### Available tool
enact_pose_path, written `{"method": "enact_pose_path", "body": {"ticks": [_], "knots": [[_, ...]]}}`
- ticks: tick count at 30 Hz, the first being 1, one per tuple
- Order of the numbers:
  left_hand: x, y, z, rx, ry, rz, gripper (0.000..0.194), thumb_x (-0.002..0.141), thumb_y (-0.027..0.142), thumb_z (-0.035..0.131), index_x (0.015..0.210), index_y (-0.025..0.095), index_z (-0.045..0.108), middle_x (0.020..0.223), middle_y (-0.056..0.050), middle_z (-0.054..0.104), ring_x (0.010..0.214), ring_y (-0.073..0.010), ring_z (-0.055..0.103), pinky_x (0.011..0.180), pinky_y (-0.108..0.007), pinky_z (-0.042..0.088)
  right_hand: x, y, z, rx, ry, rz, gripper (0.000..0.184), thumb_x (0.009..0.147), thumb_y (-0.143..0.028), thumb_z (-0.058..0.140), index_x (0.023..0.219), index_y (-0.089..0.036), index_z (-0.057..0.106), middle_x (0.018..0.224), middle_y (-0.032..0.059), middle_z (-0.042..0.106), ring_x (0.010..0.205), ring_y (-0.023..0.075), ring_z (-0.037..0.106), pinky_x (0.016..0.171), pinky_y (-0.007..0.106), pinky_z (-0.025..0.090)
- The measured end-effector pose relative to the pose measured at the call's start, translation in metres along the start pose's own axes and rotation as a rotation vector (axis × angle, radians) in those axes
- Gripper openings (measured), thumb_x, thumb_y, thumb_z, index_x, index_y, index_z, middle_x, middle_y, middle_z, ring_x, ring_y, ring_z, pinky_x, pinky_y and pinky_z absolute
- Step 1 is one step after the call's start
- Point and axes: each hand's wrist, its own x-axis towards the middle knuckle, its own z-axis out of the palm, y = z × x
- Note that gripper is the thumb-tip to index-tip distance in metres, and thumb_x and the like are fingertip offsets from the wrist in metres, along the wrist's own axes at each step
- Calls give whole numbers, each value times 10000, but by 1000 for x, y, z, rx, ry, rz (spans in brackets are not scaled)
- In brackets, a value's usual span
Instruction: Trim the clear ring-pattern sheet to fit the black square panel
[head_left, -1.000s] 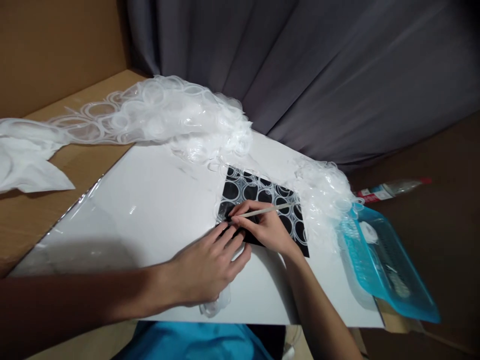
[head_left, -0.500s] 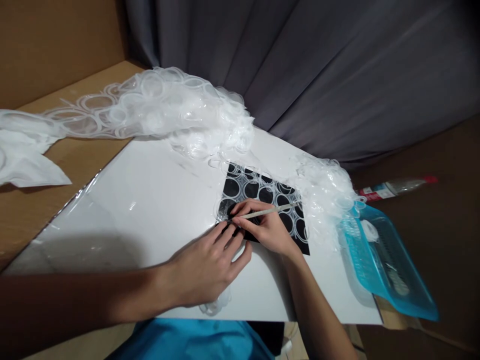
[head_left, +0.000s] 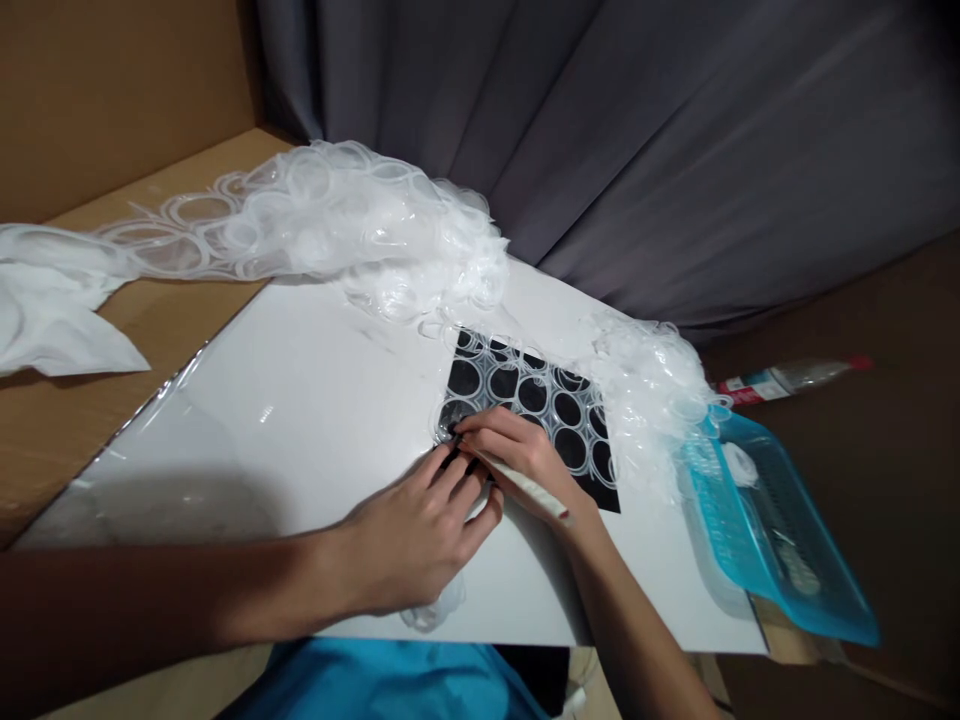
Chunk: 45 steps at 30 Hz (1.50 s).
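A black sheet (head_left: 592, 495) lies on the white board, covered with rows of clear plastic rings (head_left: 532, 393). My right hand (head_left: 525, 460) is closed around a thin pale stick (head_left: 529, 490) whose tail slants back toward my wrist, with a small reddish mark near its end. Its working tip is hidden by my fingers at the sheet's left near corner. My left hand (head_left: 424, 530) lies with fingers stretched out, their tips on that same corner, close beside my right fingers. Part of a small clear plastic piece (head_left: 431, 610) shows below my left hand.
A large heap of clear plastic rings (head_left: 360, 230) spreads along the back left, another pile (head_left: 645, 385) sits right of the sheet. A blue plastic basket (head_left: 814, 530) stands at the right edge, with a bottle (head_left: 795, 380) behind it. A grey curtain (head_left: 600, 130) hangs behind.
In my right hand the stick has swung round: its tail pointed right across the sheet and now points down toward my wrist. My left hand has barely moved.
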Motion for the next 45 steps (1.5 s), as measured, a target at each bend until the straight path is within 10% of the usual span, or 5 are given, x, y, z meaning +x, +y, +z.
{"method": "enact_pose_path", "body": {"ticks": [5, 18, 23, 31, 45], "knots": [[-1, 0, 1, -17, 16, -11, 566, 983, 226, 564, 1527, 70, 564, 1453, -272, 694, 1355, -452, 658, 1187, -627, 430, 12, 13, 4, -48, 94, 10, 196, 1103, -165, 618, 1118, -267, 784, 1258, 90, 812, 1117, 264, 768, 938, 448, 646], [0, -3, 1, -96, -7, -21, 558, 987, 246, 565, 1505, 39, 554, 1513, -286, 645, 1438, -464, 591, 1180, -623, 451, 69, 87, -64, 297, 1090, 379, 309, 960, -472, 808, 898, -229, 628, 1022, 89, 811, 807, 200, 785, 849, 429, 707], [4, -12, -4, -203, 38, -55, 516, 998, 205, 578, 1487, 45, 537, 1486, -254, 637, 1362, -409, 614, 1117, -547, 511, 52, 46, -74, 279, 820, 431, 316, 930, -472, 863, 858, -214, 695, 961, 91, 826, 773, 207, 761, 698, 364, 652], [12, -40, 1, -622, 670, -341, 301, 1154, 294, 479, 1420, 154, 470, 1331, -158, 588, 1282, -278, 583, 1078, -457, 557, 18, -54, -50, 476, 525, 485, 204, 950, -342, 891, 831, -251, 753, 965, 70, 840, 889, 240, 770, 771, 403, 630], [12, -42, 3, -642, 391, -215, 228, 1138, 125, 434, 1265, 184, 614, 970, -30, 753, 811, -172, 663, 789, -358, 523, 2, -81, -70, 516, 356, 456, 102, 949, -289, 895, 873, -292, 827, 976, 65, 851, 899, 274, 809, 826, 482, 691]]}}
